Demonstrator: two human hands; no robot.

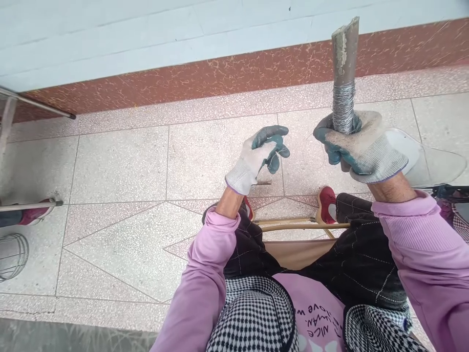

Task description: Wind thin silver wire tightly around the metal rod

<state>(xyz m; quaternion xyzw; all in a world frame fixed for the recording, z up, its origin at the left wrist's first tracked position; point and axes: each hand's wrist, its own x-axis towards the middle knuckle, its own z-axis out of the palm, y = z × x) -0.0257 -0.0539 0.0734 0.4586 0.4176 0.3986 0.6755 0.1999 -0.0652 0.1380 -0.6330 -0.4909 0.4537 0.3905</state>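
My right hand (361, 144), in a white knitted glove with a dark blue-green coated palm, is closed around a grey-brown round stick (345, 56). The stick stands nearly upright, its top end slanted and worn. Many turns of thin silvery wire (343, 105) are wound around it just above my fist. To the left, in a matching glove, my left hand (262, 156) is curled with thumb and fingers closed on a fine strand of wire. Loose wire ends curl in the gap between both hands. Whether they join the winding is too faint to tell.
A small brown rod (263, 183) lies on the tiled floor (120, 166). At far left are metal frame legs (46, 103), another person's red shoe (36, 211) and a round wire coil or basket (13, 256). A red-brown skirting (164, 78) runs along the wall.
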